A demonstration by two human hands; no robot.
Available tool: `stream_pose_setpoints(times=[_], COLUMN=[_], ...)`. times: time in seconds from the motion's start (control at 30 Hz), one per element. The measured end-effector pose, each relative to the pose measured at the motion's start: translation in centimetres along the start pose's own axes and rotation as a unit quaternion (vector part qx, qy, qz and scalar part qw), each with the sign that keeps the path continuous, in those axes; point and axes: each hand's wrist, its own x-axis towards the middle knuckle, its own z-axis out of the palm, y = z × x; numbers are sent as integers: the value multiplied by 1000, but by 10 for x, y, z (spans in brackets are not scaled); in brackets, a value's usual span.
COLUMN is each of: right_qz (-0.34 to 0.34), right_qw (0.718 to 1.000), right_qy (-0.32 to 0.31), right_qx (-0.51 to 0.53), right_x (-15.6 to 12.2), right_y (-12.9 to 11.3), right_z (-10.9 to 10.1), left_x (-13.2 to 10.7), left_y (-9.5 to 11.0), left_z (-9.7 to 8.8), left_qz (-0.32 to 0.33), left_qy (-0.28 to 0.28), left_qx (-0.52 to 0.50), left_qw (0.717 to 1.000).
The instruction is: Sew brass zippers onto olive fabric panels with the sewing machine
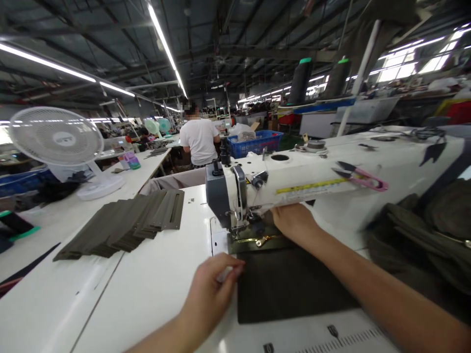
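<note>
A dark olive fabric panel (pixel 290 289) lies flat on the sewing machine bed, its upper part at the presser foot. Along that upper part runs a gold-toothed zipper (pixel 260 241) with a metal pull. My left hand (pixel 211 287) pinches the panel's left edge between thumb and fingers, just in front of the needle area. Under the arm of the white sewing machine (pixel 309 171), my right hand (pixel 296 223) rests at the fabric's far side, right of the presser foot. Its fingertips are hidden, so its grip does not show.
Stacked olive fabric pieces (pixel 128 223) lie fanned on the table at left. Pink-handled scissors (pixel 362 176) rest on the machine arm. A white fan (pixel 61 142) stands at left, bundled olive fabric (pixel 423 245) at right. A person in white (pixel 199 139) sits ahead beside a blue crate (pixel 255 142).
</note>
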Motion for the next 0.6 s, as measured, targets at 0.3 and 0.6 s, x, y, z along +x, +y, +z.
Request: stream_pose_setpoints(times=[0.3,0.6], right_qz=[-159,-183], right_qw=[984,977], right_qy=[-69,-85], right_qx=[38,70], right_x=[-56,-47], right_y=[-48,-40], right_z=[30,40], left_x=[25,28], left_y=[-42,-42], left_z=[6,7], left_qz=[141,202], left_qy=[17,30], left_qx=[233,233], left_qw=[962,951])
